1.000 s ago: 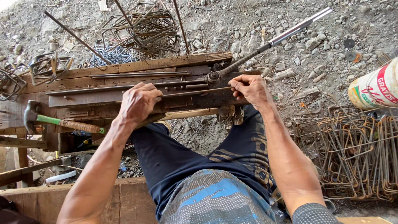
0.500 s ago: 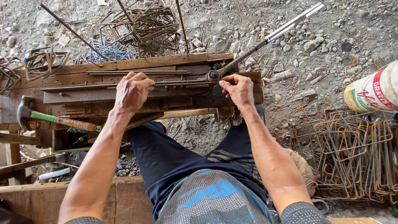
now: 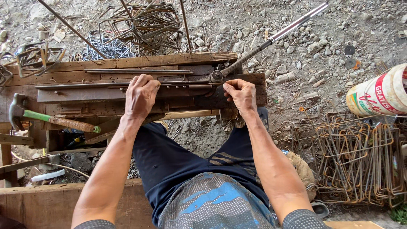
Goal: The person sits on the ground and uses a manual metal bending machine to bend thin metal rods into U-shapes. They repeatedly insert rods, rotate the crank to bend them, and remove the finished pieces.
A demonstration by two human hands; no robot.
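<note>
Both hands grip a thin steel rod [image 3: 127, 85] on the tabletop [image 3: 127, 63]: left hand [image 3: 141, 95] clamps it, right hand [image 3: 239, 94] pinches its end beside the bender pivot [image 3: 217, 76], where fingers risk getting nipped.

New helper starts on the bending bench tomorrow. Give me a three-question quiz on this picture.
1. True or false: the hammer lies on the bench beyond the person's left hand.
2. Where does the long lever point? A toward the person, B up and to the right.
3. What is stacked on the ground by the person's right arm?

Key: 1 true. 2 B. 3 bent rebar stirrups, near the right hand side.
</note>
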